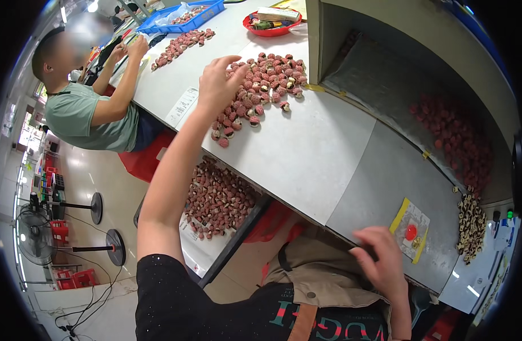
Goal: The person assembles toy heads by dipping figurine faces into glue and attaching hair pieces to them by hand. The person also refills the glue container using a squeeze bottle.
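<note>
My left hand (216,85) reaches over the table to the near left edge of a pile of small knobbly red round pieces (269,77) with cream and dark patches. Its fingers are curved, with thumb and forefinger apart, and nothing shows between them. My right hand (381,264) hovers by the table's front edge, fingers bent and thumb apart, holding nothing visible. Just beyond it lies a clear flat sheet with yellow strips (402,215), bearing a red blob (411,232). Below my left arm, an open drawer or tray holds many similar red pieces (218,199).
A grey booth (380,62) on the right holds more red pieces (457,139). Beside it lie cream-and-dark pieces (471,227). At the back stand a red basket (272,25) and a blue tray (184,21). A seated person (93,111) works at the left; floor fans (36,236) stand behind.
</note>
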`<state>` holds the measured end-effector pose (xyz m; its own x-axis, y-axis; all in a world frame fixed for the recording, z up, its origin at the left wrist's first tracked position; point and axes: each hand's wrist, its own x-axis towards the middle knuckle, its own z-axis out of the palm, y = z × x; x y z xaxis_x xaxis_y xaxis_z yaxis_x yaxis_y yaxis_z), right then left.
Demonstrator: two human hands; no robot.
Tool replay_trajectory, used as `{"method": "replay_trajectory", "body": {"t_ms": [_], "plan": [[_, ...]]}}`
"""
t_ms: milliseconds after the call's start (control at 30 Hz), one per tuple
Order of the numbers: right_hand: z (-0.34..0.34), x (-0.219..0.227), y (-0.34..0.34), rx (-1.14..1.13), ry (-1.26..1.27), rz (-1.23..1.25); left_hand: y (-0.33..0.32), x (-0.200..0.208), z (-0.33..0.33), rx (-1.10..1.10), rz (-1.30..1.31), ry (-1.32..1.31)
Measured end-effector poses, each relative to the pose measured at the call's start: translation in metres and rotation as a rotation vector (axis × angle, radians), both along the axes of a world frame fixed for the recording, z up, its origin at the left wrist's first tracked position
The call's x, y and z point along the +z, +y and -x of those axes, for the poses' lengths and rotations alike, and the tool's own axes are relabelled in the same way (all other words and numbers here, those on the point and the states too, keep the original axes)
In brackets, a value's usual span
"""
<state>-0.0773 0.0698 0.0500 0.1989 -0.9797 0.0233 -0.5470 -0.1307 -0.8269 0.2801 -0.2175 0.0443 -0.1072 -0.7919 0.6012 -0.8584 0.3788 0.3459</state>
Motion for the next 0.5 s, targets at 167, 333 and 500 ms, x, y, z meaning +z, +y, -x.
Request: {"method": "replay_trajectory", "body": {"t_ms": [167, 333, 500], "plan": [[-0.035, -0.01, -0.024, 0.283, 0.074, 0.138, -0.066, -0.019, -0.038, 0.013, -0.355, 0.024], [-0.05, -0.018, -0.03, 0.275, 0.089, 0.209, -0.102, -0.026, -0.008, -0.14, -0.462, 0.023], [-0.056, -0.017, -0.033, 0.234, 0.051, 0.207, -0.138, -0.033, -0.007, -0.312, -0.539, 0.021]]}}
